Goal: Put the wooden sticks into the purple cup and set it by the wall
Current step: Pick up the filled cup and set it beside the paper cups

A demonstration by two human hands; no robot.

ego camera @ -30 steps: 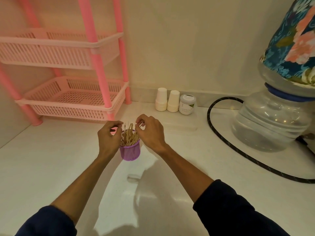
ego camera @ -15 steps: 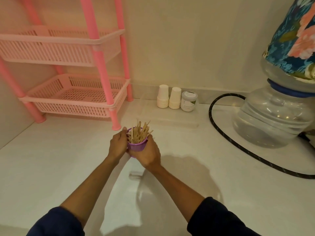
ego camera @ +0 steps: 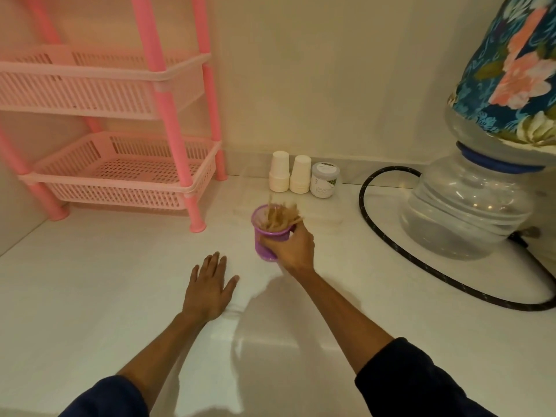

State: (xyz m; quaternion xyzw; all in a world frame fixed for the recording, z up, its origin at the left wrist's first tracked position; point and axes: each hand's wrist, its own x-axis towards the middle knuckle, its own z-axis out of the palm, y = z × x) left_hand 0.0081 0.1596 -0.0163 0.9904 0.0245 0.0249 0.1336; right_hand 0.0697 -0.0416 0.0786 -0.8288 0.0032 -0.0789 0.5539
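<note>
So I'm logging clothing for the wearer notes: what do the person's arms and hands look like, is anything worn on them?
Both arms wear dark navy sleeves pushed up toward the elbows, leaving the forearms bare. The left hand and right hand are bare: no gloves, rings, watch or bracelets visible.
</note>
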